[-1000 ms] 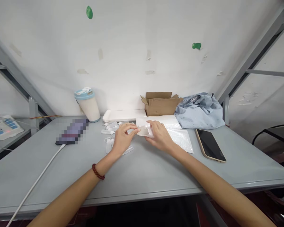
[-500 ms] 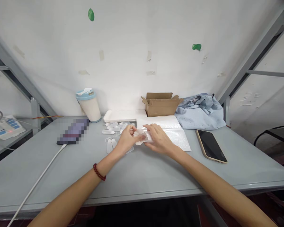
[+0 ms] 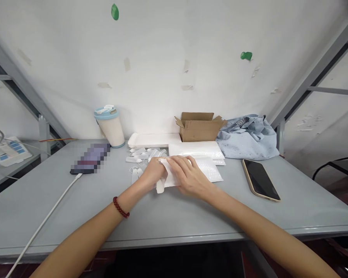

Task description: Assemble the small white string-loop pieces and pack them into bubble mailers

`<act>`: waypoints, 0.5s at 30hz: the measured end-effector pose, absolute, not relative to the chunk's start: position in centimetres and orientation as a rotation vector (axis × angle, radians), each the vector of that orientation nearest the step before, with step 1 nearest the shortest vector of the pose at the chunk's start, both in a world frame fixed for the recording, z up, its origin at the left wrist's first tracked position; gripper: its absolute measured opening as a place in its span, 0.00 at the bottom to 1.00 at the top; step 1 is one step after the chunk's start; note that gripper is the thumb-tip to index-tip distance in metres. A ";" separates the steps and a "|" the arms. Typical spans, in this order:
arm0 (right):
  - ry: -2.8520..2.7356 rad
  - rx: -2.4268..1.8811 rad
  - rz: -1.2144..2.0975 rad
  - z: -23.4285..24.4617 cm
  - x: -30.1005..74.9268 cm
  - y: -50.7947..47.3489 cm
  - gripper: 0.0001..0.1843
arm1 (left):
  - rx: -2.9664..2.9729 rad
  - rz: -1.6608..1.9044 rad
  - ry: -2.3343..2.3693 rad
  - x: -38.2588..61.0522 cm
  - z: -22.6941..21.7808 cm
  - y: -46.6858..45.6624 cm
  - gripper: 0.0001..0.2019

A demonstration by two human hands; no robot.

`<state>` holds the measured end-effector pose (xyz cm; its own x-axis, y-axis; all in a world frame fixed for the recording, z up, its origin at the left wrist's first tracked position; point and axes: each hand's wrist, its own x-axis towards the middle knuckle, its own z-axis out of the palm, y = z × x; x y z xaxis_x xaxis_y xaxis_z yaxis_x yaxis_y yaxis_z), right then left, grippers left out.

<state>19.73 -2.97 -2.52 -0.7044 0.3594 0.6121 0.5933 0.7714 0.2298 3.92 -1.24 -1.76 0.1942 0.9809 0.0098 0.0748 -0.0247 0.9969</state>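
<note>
Between my hands is a white bubble mailer, lifted off the table at its left end. My left hand is closed at the mailer's open end, its fingertips partly hidden by the white flap. My right hand lies over the middle of the mailer and grips it, thumb out of sight underneath. Another white bubble mailer lies flat just behind. To the left of my left hand, several small clear and white plastic tags with string loops are spread on the table.
At the back stand a cream cup with a blue lid, a stack of white trays and an open cardboard box. Light blue cloth is heaped at right. One phone lies right; a cabled phone lies left.
Both hands held a small crinkled clear wrapped piece before; it no longer shows. Now they hold the front bubble mailer, which has come off the pile toward me with its opening facing left.
</note>
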 end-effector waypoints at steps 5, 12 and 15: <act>-2.398 -0.911 -0.737 -2.6 19.7 -3.0 0.27 | 1.035 0.987 1.056 3.2 -1.2 -0.8 0.08; -2.370 -0.996 -0.780 -2.4 20.5 -2.3 0.22 | 0.990 1.209 0.924 2.6 0.1 -0.2 0.13; -2.351 -1.045 -0.757 -2.2 20.6 -2.2 0.22 | 1.125 1.266 1.006 2.6 0.1 -0.3 0.16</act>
<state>20.61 -2.20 -2.24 -0.6082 0.5229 0.5972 0.7730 0.5610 0.2961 2.65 -0.31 0.14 0.0643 0.9972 0.0392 -0.1875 -0.0265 0.9819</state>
